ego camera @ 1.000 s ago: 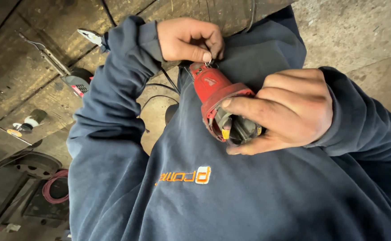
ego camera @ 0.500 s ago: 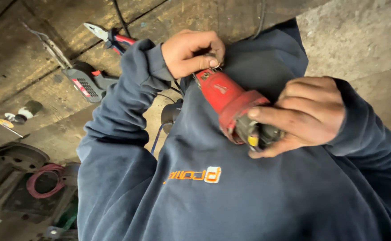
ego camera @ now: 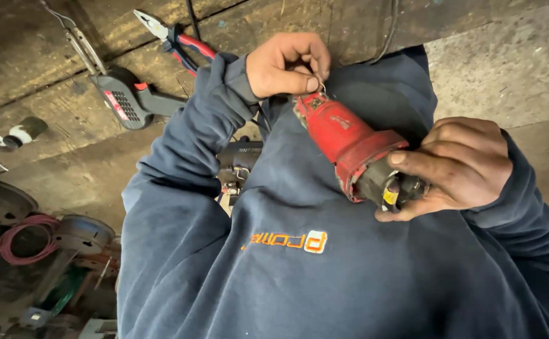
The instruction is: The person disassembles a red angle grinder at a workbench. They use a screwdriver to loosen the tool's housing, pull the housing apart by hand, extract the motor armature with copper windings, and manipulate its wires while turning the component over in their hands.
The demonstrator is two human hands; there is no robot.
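**Fingers pinched at the tail of a red power tool, other hand wrapped round its dark front**

Fingers of the left hand closed in a pinch on a small metal ring or wire at the narrow rear end of the red power tool; thumb pressed to forefinger right at that tip. Right hand clamped round the tool's dark, grimy front end, fingers curled over the top and thumb under, covering most of that end. Tool held slantwise across the chest of a dark blue sweatshirt, rear end high near the left hand, front end lower by the right, body resting against the cloth.

Behind the hands, a worn wooden worktop, seen past the left sleeve. Red-handled pliers lying just above the left cuff, jaws pointing away to the upper left. Grey gun-shaped tool with a red trigger well to the left of the sleeve, a thin metal rod rising from its nose. Small dark cylinder and discs near the left edge. Open room for moving only between the two hands and to the upper right, where bare grey stone lies. Lower left crowded: pink coiled hose and round metal parts.
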